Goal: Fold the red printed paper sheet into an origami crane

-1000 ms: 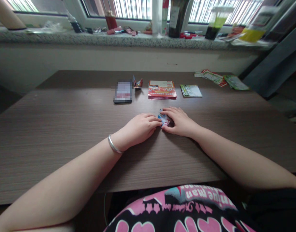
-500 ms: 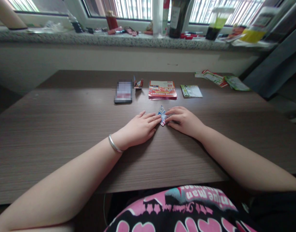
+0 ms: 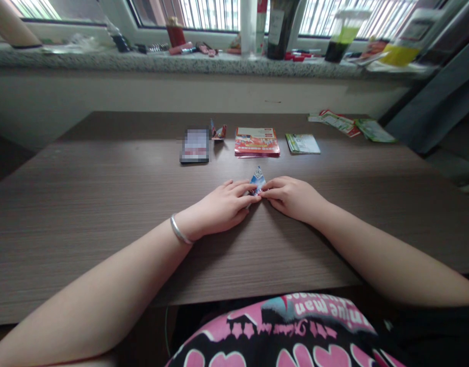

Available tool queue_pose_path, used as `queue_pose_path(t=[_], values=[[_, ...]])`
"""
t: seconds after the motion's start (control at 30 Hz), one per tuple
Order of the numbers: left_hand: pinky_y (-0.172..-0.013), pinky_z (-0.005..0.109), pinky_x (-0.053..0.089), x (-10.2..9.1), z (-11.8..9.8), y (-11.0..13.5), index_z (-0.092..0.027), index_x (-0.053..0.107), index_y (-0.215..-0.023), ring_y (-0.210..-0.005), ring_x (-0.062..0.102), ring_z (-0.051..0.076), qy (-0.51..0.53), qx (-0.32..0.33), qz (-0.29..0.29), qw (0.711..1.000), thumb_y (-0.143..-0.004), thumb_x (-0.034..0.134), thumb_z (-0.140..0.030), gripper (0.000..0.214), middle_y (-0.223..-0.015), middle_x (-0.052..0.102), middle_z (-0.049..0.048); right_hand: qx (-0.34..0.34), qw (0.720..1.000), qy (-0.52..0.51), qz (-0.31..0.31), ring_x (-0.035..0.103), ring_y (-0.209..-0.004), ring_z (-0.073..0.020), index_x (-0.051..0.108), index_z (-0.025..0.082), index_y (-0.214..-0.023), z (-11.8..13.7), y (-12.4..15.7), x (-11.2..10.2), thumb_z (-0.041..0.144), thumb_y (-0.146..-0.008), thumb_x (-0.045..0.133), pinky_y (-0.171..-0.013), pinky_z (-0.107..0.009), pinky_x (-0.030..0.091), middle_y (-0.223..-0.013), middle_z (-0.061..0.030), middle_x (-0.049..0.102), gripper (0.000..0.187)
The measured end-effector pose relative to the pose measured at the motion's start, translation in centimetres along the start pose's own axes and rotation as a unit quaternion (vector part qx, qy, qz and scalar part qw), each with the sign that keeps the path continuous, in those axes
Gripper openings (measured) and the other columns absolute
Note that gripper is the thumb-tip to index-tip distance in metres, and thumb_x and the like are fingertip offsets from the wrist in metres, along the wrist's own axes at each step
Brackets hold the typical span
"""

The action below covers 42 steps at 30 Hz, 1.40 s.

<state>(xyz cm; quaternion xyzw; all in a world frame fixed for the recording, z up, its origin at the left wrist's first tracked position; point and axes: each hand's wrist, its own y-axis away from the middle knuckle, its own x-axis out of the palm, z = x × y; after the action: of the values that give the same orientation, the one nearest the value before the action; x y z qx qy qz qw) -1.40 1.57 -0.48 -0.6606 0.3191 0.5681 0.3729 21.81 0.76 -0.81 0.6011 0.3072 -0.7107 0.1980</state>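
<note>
A small piece of folded paper [image 3: 258,181], blue with a patterned tip pointing away from me, lies on the table between my hands. My left hand [image 3: 231,204], a silver bangle at its wrist, reaches in from the left with its fingers on the paper's left side and lower end. From the right, my right hand [image 3: 291,198] grips the lower right edge, thumb and fingertips close together. The fingertips of both hands nearly meet at the near end and cover part of it.
Beyond the hands are a tablet-like device [image 3: 195,146] with a blurred screen, a folded paper figure [image 3: 218,133], a stack of red leaflets [image 3: 257,142] and green-white papers [image 3: 303,144]. More leaflets [image 3: 339,123] lie far right. Bottles [image 3: 278,30] line the windowsill [image 3: 142,62].
My right hand's fingers have drawn together at the paper's lower edge. The left fingers have shifted right and nearer to me over its lower end. The paper has turned slightly.
</note>
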Motion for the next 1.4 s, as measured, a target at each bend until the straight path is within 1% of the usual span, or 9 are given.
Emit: queue_pose_path(t=[0.13,0.33,0.47,0.63,0.73,0.83,1.07,1.27,1.4], values=[[-0.112,0.047,0.035,0.1,0.2,0.0,-0.023,0.058,-0.127,-0.131,0.045,0.025,0.014,-0.002,-0.013,1.0,-0.092,0.047,-0.021,0.038,-0.139,0.051,0.0089,0.021,1.0,0.023,0.003,0.064,-0.096,-0.0197,0.073,0.028,-0.104,0.3,0.1,-0.3,0.026,-0.092,0.046,-0.082,-0.031,0.05,-0.105,-0.0032,0.07,0.03],[-0.112,0.039,0.038,0.1,0.3,-0.1,-0.022,0.061,-0.125,-0.131,0.048,0.021,0.063,-0.011,-0.005,0.998,-0.091,0.045,-0.02,0.037,-0.141,0.05,0.0075,0.046,0.998,0.044,0.009,0.065,-0.096,-0.0216,0.075,0.025,-0.095,0.6,0.1,-0.8,0.03,-0.091,0.046,-0.079,-0.032,0.052,-0.106,-0.0031,0.072,0.029],[-0.113,0.037,0.038,0.1,0.1,-0.1,-0.02,0.059,-0.127,-0.131,0.047,0.021,0.057,-0.011,-0.002,0.998,-0.088,0.049,-0.02,0.04,-0.143,0.048,0.0078,0.035,0.999,0.018,-0.004,0.066,-0.097,-0.0211,0.074,0.022,-0.097,0.6,-0.1,-0.4,0.027,-0.091,0.045,-0.086,-0.033,0.052,-0.108,-0.0034,0.072,0.03],[-0.113,0.038,0.038,0.1,0.2,-0.2,-0.019,0.06,-0.126,-0.131,0.047,0.021,0.062,0.001,-0.014,0.998,-0.087,0.049,-0.018,0.041,-0.142,0.049,0.0082,0.012,0.998,0.004,-0.059,0.064,-0.107,-0.0217,0.07,0.016,-0.108,0.8,-0.6,0.5,0.022,-0.092,0.042,-0.097,-0.037,0.049,-0.116,-0.0078,0.07,0.033],[-0.112,0.036,0.038,0.1,0.3,-0.2,-0.019,0.06,-0.126,-0.13,0.049,0.021,0.059,0.0,-0.013,0.998,-0.085,0.049,-0.016,0.042,-0.141,0.051,0.0083,-0.031,0.997,0.016,-0.063,0.056,-0.121,-0.0232,0.068,0.012,-0.113,1.0,-0.8,0.8,0.017,-0.09,0.042,-0.107,-0.04,0.043,-0.121,-0.0101,0.067,0.035],[-0.11,0.035,0.041,-0.1,0.3,-0.2,-0.019,0.061,-0.125,-0.128,0.051,0.021,0.068,0.003,-0.014,0.998,-0.084,0.048,-0.013,0.043,-0.142,0.05,0.0083,-0.016,0.999,0.006,-0.05,0.058,-0.119,-0.0221,0.065,0.01,-0.119,1.0,-0.8,1.0,0.015,-0.089,0.042,-0.106,-0.038,0.045,-0.124,-0.0124,0.065,0.038],[-0.108,0.035,0.043,-0.2,0.3,-0.3,-0.021,0.062,-0.123,-0.127,0.052,0.021,0.093,-0.001,-0.02,0.995,-0.083,0.048,-0.011,0.043,-0.144,0.047,0.0077,0.002,0.999,0.03,-0.02,0.057,-0.121,-0.0209,0.059,0.01,-0.127,1.3,-0.9,0.9,0.02,-0.092,0.039,-0.107,-0.036,0.043,-0.131,-0.0127,0.06,0.041],[-0.113,0.049,0.031,-0.1,0.5,-0.4,-0.027,0.058,-0.128,-0.137,0.039,0.024,0.042,-0.015,0.017,0.999,-0.083,0.048,-0.012,0.048,-0.148,0.041,0.0083,0.021,0.998,0.064,-0.002,0.054,-0.125,-0.024,0.056,0.005,-0.128,1.2,-1.5,1.1,0.023,-0.094,0.035,-0.108,-0.037,0.04,-0.135,-0.0168,0.056,0.044],[-0.114,0.048,0.029,-0.1,0.6,-0.2,-0.027,0.057,-0.13,-0.14,0.034,0.024,0.047,-0.02,0.035,0.998,-0.084,0.047,-0.012,0.049,-0.15,0.038,0.0081,0.043,0.996,0.084,-0.001,0.054,-0.124,-0.0268,0.054,0.002,-0.13,1.1,-2.0,1.4,0.023,-0.094,0.037,-0.106,-0.038,0.042,-0.136,-0.0188,0.055,0.045]])
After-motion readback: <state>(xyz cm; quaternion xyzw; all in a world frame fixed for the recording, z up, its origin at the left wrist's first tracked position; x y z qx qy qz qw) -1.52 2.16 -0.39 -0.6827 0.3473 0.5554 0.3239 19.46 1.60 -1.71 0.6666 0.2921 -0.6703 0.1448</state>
